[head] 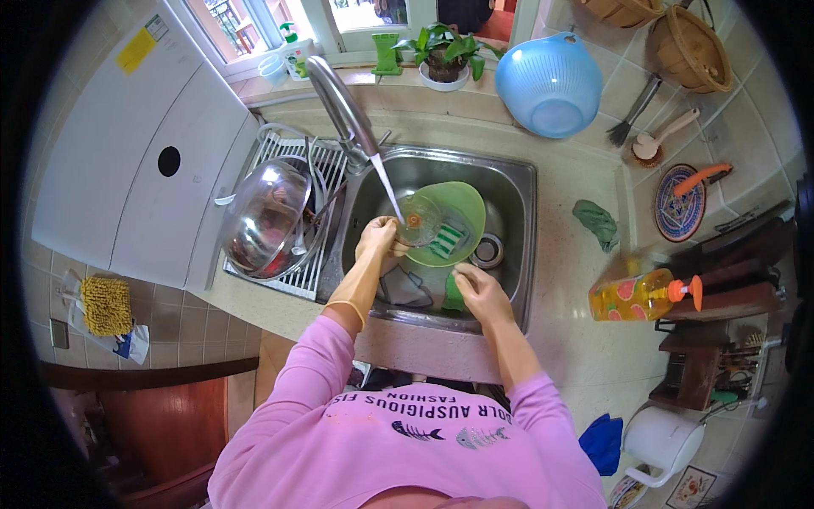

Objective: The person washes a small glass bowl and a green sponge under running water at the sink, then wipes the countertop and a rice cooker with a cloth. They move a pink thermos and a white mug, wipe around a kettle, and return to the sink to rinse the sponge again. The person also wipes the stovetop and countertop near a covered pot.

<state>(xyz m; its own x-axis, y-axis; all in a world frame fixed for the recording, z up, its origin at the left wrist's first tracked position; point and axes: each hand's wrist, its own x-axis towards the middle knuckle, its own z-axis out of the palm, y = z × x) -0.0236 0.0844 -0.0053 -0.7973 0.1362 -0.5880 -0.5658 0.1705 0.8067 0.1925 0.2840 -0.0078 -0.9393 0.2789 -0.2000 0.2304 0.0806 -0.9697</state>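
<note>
Held in my left hand [379, 238] is a round clear glass dish [425, 230] with an orange spot at its centre. A stream of water from the steel faucet [343, 105] falls onto the dish's near-left side. Below the dish, a green plastic basin [472, 207] sits in the steel sink [505, 181], with a green-and-white striped sponge [449, 237] inside it. At the sink's front, my right hand [484, 294] has its fingers closed on a green scrubbing cloth [453, 295]. A grey flat piece [404, 289] lies on the sink floor between my forearms.
To the left, a drying rack [289, 285] carries a steel bowl [267, 216]. On the right counter are a crumpled green cloth [596, 224] and a yellow pump bottle [636, 295]. A blue plastic colander [553, 86] hangs on the back wall beside a potted plant [445, 57].
</note>
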